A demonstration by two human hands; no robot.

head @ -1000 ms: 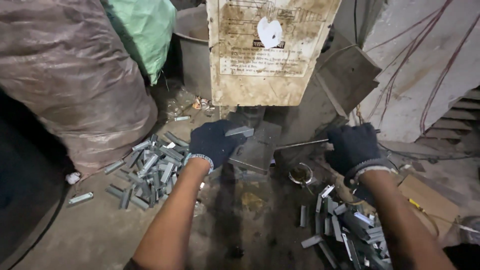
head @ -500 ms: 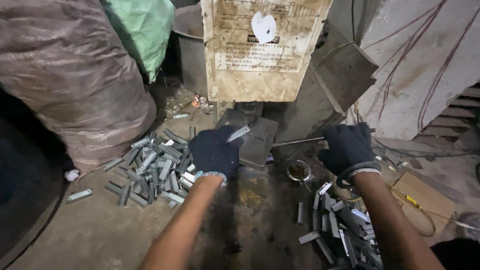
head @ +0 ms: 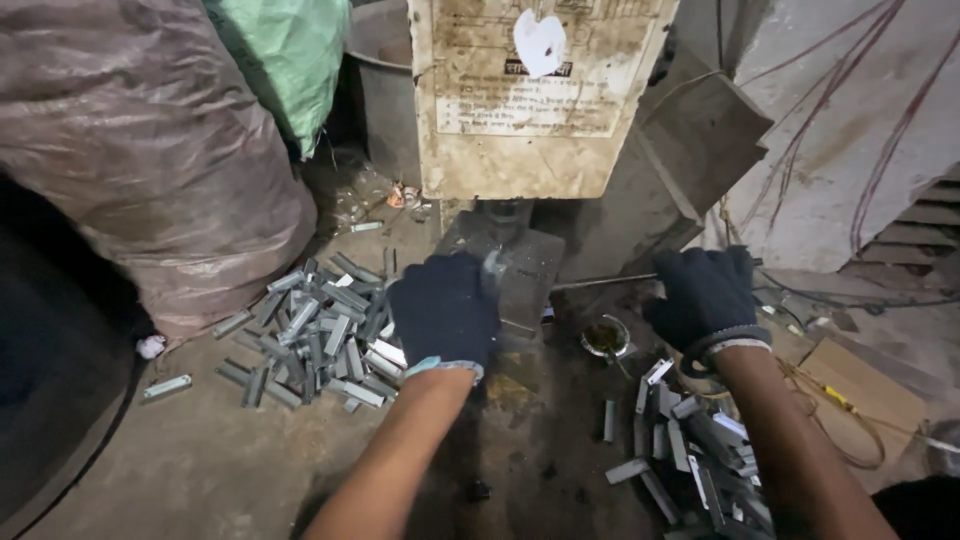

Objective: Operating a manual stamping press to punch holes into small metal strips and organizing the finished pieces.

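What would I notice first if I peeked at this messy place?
Two hands in dark gloves: the left hand sets a small metal piece on the press block under a worn, stained machine, and the right hand rests near a thin rod. Heaps of shiny metal strips lie on the dirty floor, a big pile on the left and a smaller pile on the right.

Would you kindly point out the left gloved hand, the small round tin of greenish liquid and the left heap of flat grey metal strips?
left gloved hand (head: pixel 442 312), head view, back of glove.
small round tin (head: pixel 606 337), head view, its liquid.
left heap of flat grey metal strips (head: pixel 312 335), head view, heap's middle.
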